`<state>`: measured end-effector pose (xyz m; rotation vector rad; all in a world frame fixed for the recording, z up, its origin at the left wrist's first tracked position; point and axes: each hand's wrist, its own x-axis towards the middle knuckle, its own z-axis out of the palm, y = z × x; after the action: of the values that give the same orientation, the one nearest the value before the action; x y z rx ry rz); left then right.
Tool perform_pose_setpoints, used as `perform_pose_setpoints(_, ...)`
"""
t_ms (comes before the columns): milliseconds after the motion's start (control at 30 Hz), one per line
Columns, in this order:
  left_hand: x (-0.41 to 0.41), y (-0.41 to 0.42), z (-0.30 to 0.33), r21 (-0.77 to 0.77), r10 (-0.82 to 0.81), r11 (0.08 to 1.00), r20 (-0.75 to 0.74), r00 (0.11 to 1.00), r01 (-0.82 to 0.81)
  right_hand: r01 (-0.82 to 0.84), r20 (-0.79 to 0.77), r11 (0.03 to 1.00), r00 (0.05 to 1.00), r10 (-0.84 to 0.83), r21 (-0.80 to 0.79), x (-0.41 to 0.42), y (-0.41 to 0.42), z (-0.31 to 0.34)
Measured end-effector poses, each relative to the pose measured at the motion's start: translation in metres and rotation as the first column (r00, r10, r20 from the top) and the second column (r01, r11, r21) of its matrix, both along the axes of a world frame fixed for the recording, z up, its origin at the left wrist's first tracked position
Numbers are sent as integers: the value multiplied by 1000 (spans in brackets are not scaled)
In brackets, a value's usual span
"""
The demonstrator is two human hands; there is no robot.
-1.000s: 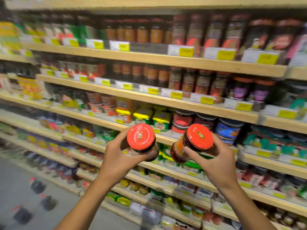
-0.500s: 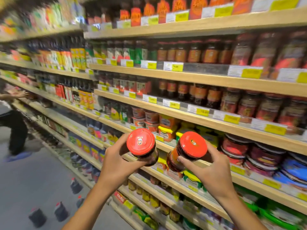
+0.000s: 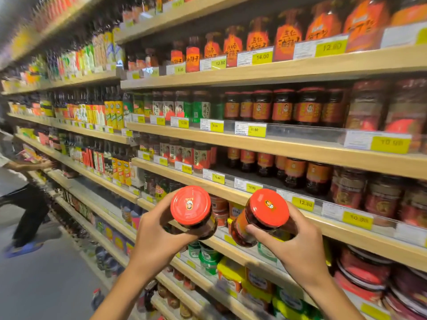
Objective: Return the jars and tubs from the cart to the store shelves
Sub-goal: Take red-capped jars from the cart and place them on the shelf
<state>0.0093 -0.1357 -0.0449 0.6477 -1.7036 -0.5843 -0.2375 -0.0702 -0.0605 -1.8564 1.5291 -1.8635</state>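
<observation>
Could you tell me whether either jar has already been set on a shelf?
No, the left hand holds one red-lidded jar and the right hand holds the other jar, both off the shelves.

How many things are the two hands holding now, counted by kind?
Jars with red lids: 2, the left jar in the left hand and the right jar in the right hand.
Tubs: 0.
Total: 2.
</observation>
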Motion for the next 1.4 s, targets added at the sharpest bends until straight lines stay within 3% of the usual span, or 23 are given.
perform_pose_setpoints(367,22,-106,26,-96,-120,988,-13,993,118,137,-68,988,988,-141,-70,39,-70,34)
perform_pose_setpoints(567,53,-172,51,-168,-237,960,-69,969,223,241,-108,948,958,-267,-207,85,-118,66)
perform_pose_setpoints(767,60,-211,81,-247,-339,919,-96,936,307,313,-37,889,938,-344,-334,108,-143,99)
perform_pose_setpoints(1100,47,-236,120,-340,-429,866,-127,894,367,419,-113,805,856,-505,-420,85,-166,170)
perform_pose_setpoints(1400,42,-254,118,-322,-406,879,-125,905,350,510,-138,748,780,-611,-425,49,-215,184)
